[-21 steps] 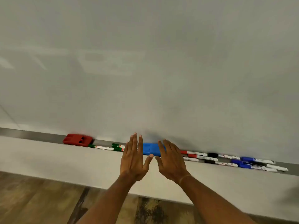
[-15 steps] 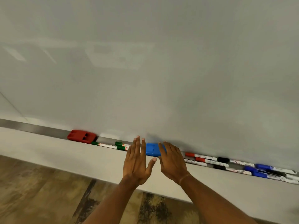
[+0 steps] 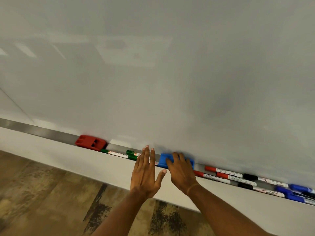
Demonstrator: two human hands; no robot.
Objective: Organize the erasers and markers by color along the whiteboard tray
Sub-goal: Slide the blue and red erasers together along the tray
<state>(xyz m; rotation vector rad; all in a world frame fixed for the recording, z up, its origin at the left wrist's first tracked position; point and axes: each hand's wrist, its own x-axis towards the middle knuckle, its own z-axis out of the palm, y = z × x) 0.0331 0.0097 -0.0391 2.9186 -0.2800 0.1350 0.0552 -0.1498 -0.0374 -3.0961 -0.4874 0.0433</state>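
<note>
1. floor [image 3: 51, 193] is closest, wood-look planks with dark streaks, and both forearms come up over it from the bottom edge
2. left hand [image 3: 144, 176] is flat with the fingers straight and close together, thumb stuck out to the right, holding nothing. fingertips reach up over the tray edge and cover part of a marker there
3. right hand [image 3: 181, 174] is just beside it, fingers curled down over the top of the blue eraser [image 3: 163, 160], so that grip is on the eraser. can't tell how hard it's squeezing
4. tray [image 3: 42, 132] is a grey metal strip running along the bottom of the whiteboard [image 3: 153, 74], slanting down to the right in this view
5. in the tray left to right: red eraser [image 3: 90, 142], then two green markers [image 3: 119, 153] partly overlapping, then the blue eraser about mid-tray
6. right of the blue eraser: three red markers [image 3: 223, 172], then two black markers [image 3: 260, 179], then blue markers [image 3: 300, 189] bunched at the frame edge
7. whiteboard fills the rest, blank, with faint reflections of ceiling lights
</note>
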